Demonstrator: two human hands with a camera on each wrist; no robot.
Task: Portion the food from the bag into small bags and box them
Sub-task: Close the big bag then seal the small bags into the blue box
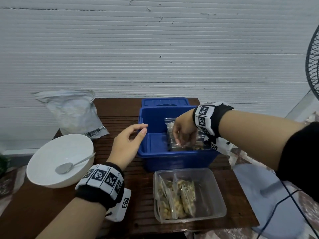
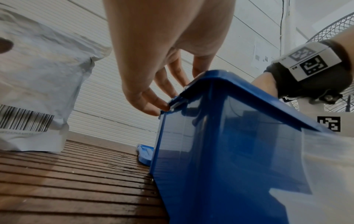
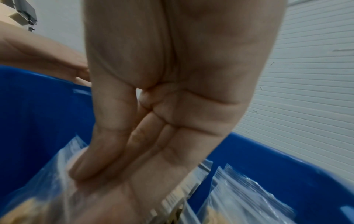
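The blue box [image 1: 174,157] sits mid-frame on the wooden table [image 1: 120,107], and a few clear small bags [image 1: 174,135] of pale food stand in its right half. The right hand [image 1: 183,130] reaches in, fingers mostly straight, pressing on those bags. The left hand [image 1: 127,144] hovers relaxed at the box's left rim, holding nothing. Lower centre, a clear tub [image 1: 215,192] holds more filled bags. The white bowl [image 1: 51,152] at left has only a spoon [image 1: 64,168] in it, with the big white bag [image 1: 74,112] behind it.

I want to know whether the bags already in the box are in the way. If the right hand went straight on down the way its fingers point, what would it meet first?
Probably the small bags already standing in the blue box. The right hand points down into them, and its fingers already lie against one bag's plastic. The box floor comes only after; depth is unclear.
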